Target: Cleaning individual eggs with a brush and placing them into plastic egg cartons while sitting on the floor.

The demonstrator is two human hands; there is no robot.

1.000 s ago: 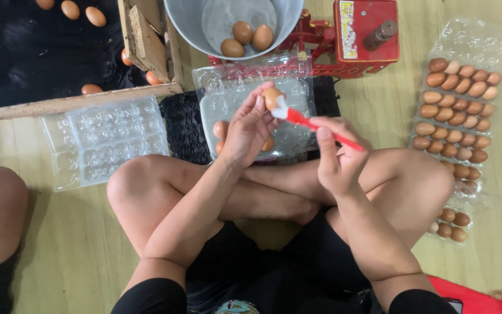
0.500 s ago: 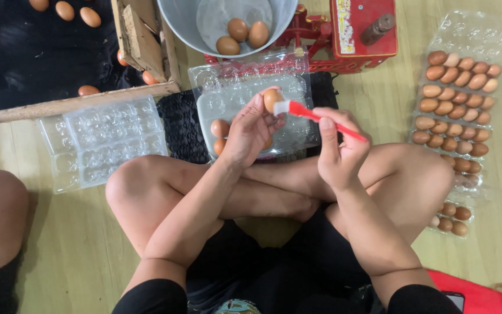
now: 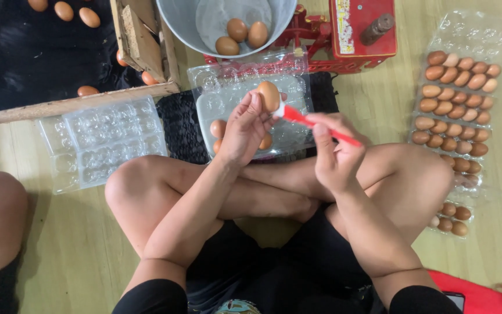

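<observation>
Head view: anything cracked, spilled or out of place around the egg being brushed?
Nothing stands out. The left hand holds an intact brown egg; the right hand holds a red brush against it. The clear tray beneath shows no spill.

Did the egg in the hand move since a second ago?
No, hardly at all. The egg stays in the left hand, over the far part of the clear tray and just below the metal bowl, as before.
</observation>
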